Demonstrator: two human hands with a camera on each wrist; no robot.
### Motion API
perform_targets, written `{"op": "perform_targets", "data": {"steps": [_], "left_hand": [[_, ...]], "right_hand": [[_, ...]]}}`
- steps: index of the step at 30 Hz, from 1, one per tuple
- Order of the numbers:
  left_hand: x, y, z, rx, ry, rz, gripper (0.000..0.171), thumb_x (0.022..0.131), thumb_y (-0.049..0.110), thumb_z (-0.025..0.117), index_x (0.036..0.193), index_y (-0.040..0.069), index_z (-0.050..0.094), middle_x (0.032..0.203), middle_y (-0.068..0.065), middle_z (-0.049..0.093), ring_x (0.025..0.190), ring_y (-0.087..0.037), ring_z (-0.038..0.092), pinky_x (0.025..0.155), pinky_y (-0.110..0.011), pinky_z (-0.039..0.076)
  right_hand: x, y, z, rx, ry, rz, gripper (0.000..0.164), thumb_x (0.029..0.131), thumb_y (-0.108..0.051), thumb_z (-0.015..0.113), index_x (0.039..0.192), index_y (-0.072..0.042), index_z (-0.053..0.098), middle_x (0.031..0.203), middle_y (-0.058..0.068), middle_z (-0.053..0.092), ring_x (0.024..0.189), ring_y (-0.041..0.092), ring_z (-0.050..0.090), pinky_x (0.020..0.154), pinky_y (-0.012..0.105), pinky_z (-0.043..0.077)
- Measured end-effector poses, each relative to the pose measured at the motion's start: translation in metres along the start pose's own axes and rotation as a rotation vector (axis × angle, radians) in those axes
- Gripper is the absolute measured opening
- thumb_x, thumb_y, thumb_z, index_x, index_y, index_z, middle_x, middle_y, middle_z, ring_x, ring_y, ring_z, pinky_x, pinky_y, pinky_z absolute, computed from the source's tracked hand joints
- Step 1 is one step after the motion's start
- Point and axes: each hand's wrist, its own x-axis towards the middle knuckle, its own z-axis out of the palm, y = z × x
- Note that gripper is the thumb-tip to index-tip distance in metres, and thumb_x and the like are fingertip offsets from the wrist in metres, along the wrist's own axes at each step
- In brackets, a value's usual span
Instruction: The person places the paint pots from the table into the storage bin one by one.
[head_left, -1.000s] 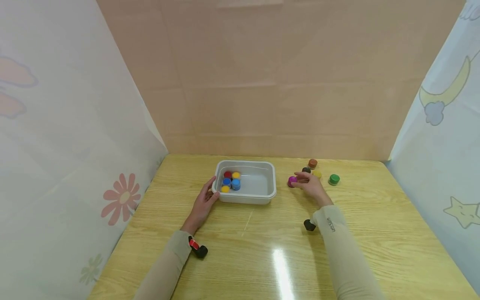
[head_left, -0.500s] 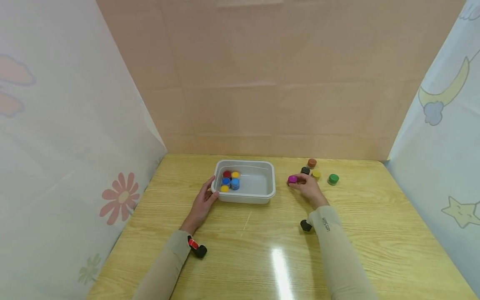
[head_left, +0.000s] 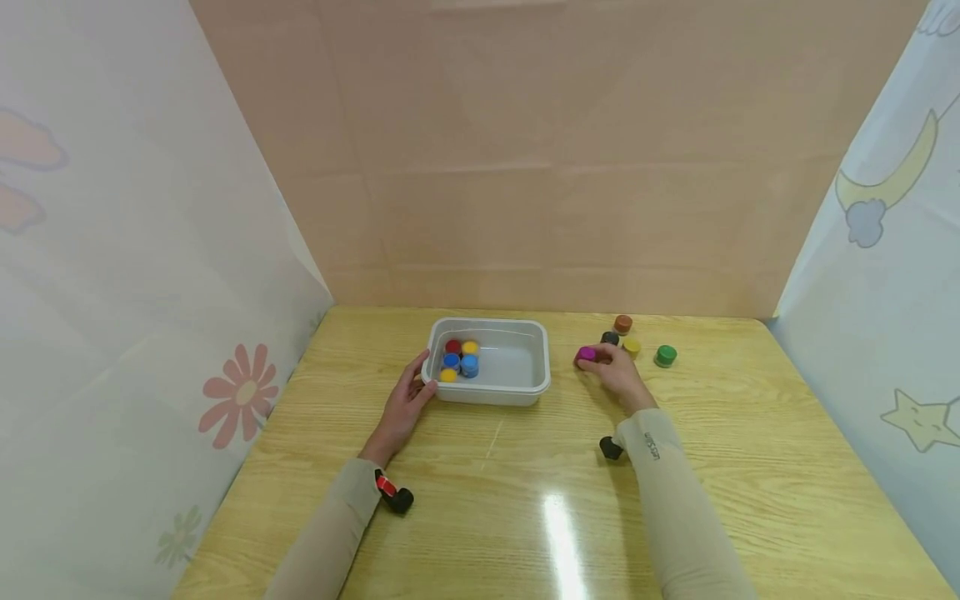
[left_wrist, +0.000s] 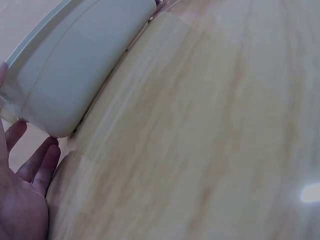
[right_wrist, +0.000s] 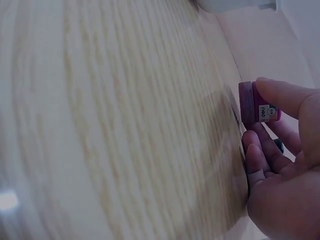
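Observation:
In the head view my left hand [head_left: 402,412] rests at the left end of a white plastic box [head_left: 491,396], thumb by the front corner. The left wrist view shows its fairly straight fingertips [left_wrist: 50,142] against the outer wall of the box. Right of the box, my right hand [head_left: 621,375] pinches a small purple paint jar [head_left: 587,354] between thumb and fingers. Close up in the right wrist view, the jar [right_wrist: 247,102] is tilted on its side and carries a small label. Inside the box, red, yellow and blue jars [head_left: 469,366] are gathered at the left.
Around the right hand stand a black jar [head_left: 610,337], a yellow jar [head_left: 632,347], a brownish-red jar [head_left: 623,324] and a green jar [head_left: 665,356]. A brown paper-like backdrop [head_left: 555,167] rises behind the wooden table [head_left: 480,500], with patterned sheets on both sides.
The right hand has closed its fingers on the purple jar, which has risen slightly and tipped. The left hand and the box have stayed in place.

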Motion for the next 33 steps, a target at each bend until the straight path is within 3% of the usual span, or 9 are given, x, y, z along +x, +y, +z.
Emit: {"op": "perform_targets", "data": {"steps": [3, 11, 19, 26, 33], "left_hand": [[-0.004, 0.008, 0.001, 0.002, 0.000, 0.014, 0.064, 0.109, 0.026, 0.056, 0.165, 0.023, 0.028, 0.169, -0.012, 0.029, 0.140, -0.038, 0.050, 0.117, -0.052, 0.041], [0.010, -0.023, 0.001, -0.014, 0.023, 0.022, 0.063, 0.109, 0.028, 0.055, 0.165, 0.031, 0.027, 0.170, -0.007, 0.026, 0.142, -0.038, 0.048, 0.119, -0.056, 0.037], [0.009, -0.027, 0.002, -0.004, 0.048, 0.051, 0.060, 0.108, 0.032, 0.057, 0.162, 0.036, 0.032, 0.168, -0.003, 0.032, 0.139, -0.033, 0.052, 0.116, -0.052, 0.042], [0.008, -0.028, 0.001, -0.013, 0.048, 0.057, 0.060, 0.107, 0.034, 0.058, 0.162, 0.037, 0.033, 0.168, -0.002, 0.032, 0.139, -0.033, 0.053, 0.116, -0.051, 0.042], [0.008, -0.029, 0.001, -0.007, 0.042, 0.062, 0.061, 0.107, 0.036, 0.058, 0.162, 0.039, 0.031, 0.168, -0.002, 0.031, 0.140, -0.033, 0.051, 0.116, -0.052, 0.042]], "right_hand": [[-0.001, -0.001, -0.001, 0.006, 0.014, 0.011, 0.054, 0.103, -0.028, 0.067, 0.145, 0.002, 0.051, 0.144, 0.026, 0.052, 0.132, 0.039, 0.050, 0.111, 0.048, 0.041], [-0.004, -0.003, -0.005, 0.012, 0.068, 0.014, 0.062, 0.102, -0.035, 0.068, 0.147, 0.003, 0.048, 0.138, 0.023, 0.056, 0.120, 0.029, 0.056, 0.092, 0.030, 0.052], [-0.005, 0.001, -0.011, 0.051, 0.077, -0.037, 0.059, 0.103, -0.033, 0.066, 0.149, -0.001, 0.046, 0.141, 0.022, 0.053, 0.123, 0.030, 0.054, 0.093, 0.027, 0.049], [-0.007, -0.006, -0.011, 0.138, 0.068, -0.128, 0.051, 0.105, -0.016, 0.061, 0.151, 0.001, 0.047, 0.135, 0.024, 0.050, 0.108, 0.017, 0.059, 0.101, 0.035, 0.057], [-0.012, -0.016, -0.013, 0.269, 0.052, -0.156, 0.045, 0.104, -0.006, 0.060, 0.145, 0.009, 0.049, 0.126, 0.018, 0.052, 0.095, 0.004, 0.060, 0.093, 0.024, 0.058]]}}
